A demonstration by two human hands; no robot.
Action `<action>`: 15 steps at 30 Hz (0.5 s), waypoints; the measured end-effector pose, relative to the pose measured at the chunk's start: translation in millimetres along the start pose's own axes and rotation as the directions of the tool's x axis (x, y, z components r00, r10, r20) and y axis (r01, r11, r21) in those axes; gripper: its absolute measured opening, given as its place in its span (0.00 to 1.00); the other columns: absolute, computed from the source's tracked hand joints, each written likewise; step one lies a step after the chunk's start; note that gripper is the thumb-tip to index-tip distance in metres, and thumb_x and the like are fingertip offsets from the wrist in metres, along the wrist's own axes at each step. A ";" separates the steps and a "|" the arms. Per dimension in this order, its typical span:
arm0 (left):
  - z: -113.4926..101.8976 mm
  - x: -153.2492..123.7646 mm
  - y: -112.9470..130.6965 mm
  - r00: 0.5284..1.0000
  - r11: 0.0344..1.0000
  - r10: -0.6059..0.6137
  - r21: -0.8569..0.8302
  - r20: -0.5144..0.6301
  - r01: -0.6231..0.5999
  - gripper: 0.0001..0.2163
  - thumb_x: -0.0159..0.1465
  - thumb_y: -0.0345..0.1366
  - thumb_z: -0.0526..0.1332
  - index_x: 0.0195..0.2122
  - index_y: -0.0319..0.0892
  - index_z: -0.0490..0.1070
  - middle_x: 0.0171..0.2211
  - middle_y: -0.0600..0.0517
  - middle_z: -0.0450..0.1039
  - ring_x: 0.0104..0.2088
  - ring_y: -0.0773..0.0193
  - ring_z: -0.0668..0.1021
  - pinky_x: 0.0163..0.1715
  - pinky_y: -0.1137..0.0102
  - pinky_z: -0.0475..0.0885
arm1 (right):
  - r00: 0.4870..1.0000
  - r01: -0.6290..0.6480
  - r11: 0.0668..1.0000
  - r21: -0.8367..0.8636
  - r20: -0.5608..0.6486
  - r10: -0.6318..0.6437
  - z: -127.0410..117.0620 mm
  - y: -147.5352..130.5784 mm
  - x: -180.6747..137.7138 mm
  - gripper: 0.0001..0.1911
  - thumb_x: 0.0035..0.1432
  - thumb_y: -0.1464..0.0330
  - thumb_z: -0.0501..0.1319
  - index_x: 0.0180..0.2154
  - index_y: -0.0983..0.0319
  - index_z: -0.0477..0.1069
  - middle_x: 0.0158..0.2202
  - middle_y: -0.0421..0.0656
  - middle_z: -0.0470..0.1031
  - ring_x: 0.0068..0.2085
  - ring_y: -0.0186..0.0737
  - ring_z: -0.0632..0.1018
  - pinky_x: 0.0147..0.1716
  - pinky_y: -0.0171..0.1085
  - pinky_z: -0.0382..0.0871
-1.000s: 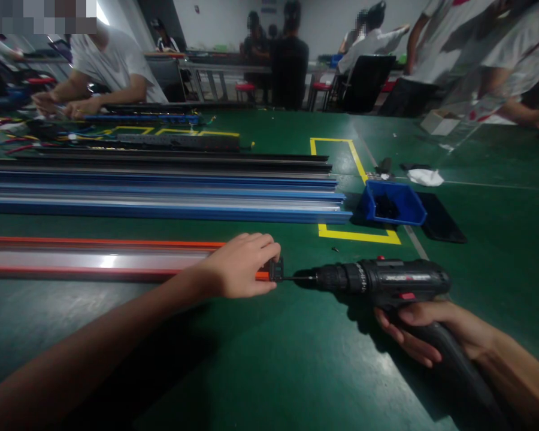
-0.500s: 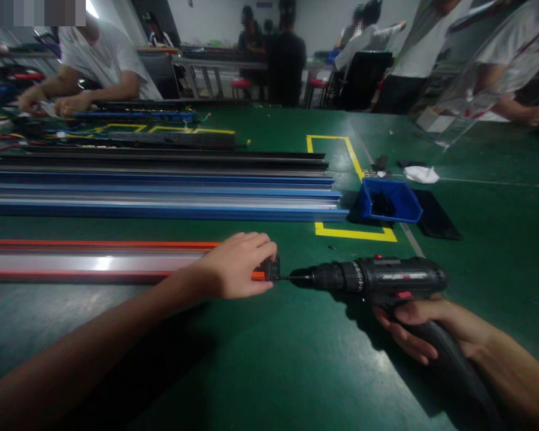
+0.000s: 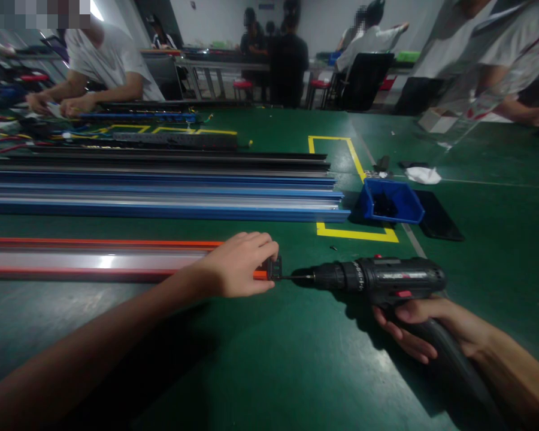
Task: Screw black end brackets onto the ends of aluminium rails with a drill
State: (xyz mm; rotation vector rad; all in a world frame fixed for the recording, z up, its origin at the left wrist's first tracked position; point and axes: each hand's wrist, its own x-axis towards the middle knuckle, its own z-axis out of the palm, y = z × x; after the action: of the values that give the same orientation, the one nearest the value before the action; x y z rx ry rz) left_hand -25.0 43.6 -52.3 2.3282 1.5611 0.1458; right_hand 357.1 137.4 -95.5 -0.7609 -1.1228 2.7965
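An orange-edged metal profile (image 3: pixel 103 261) lies across the table at the left, with a small black end cap (image 3: pixel 275 268) at its right end. Wrapped over that end is my left hand (image 3: pixel 240 266), its fingers closed around the profile and the cap. My right hand (image 3: pixel 420 329) grips the handle of a black cordless drill (image 3: pixel 399 274), held level and pointing left. The drill's thin bit (image 3: pixel 299 277) reaches the end cap's outer face. Whether a screw sits at the tip is too small to tell.
Blue metal profiles (image 3: pixel 161 212) and black ones (image 3: pixel 206 158) lie behind. A blue bin (image 3: pixel 397 203) holds small black parts, beside a dark flat object (image 3: pixel 440 218). A small screw (image 3: pixel 333 248) lies near yellow tape (image 3: pixel 357 233). Across the table, a person (image 3: pixel 112 66) handles wired parts.
The view has shifted very slightly. Both hands, the drill and the orange profile keep nearly the same positions, with the bit still at the end cap.
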 end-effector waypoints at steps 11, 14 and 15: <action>-11.7 -6.0 -17.7 0.989 0.980 0.143 -0.145 0.043 -0.136 0.20 0.61 0.43 0.69 0.52 0.47 0.68 0.53 0.50 0.70 0.50 0.56 0.74 0.48 0.65 0.68 | 0.998 0.002 1.000 -0.027 0.059 0.000 -1.4 -1.2 1.1 0.19 0.61 0.66 0.64 0.49 0.70 0.79 0.43 0.58 0.82 0.20 0.25 0.73 0.24 0.28 0.75; -15.1 -8.5 -23.6 0.977 0.971 0.209 -0.124 0.034 -0.204 0.21 0.62 0.43 0.67 0.55 0.48 0.67 0.59 0.48 0.66 0.53 0.56 0.75 0.50 0.66 0.69 | 0.998 -0.011 0.999 -0.033 0.057 0.013 0.8 -2.6 0.1 0.20 0.59 0.66 0.65 0.51 0.69 0.79 0.46 0.60 0.81 0.20 0.26 0.74 0.23 0.28 0.75; -15.2 -8.7 -24.0 0.976 0.973 0.218 -0.087 0.022 -0.215 0.21 0.63 0.43 0.66 0.56 0.48 0.67 0.60 0.48 0.66 0.53 0.55 0.75 0.50 0.65 0.68 | 0.999 -0.008 0.999 -0.040 0.046 0.010 2.0 -3.0 -0.3 0.19 0.59 0.66 0.65 0.49 0.69 0.80 0.44 0.59 0.82 0.20 0.26 0.73 0.23 0.28 0.75</action>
State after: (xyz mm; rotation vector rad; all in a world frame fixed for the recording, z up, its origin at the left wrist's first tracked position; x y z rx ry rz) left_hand -53.6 47.2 -45.0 2.4160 1.2576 0.2213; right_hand 356.0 138.3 -92.1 -0.7098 -1.1891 2.8212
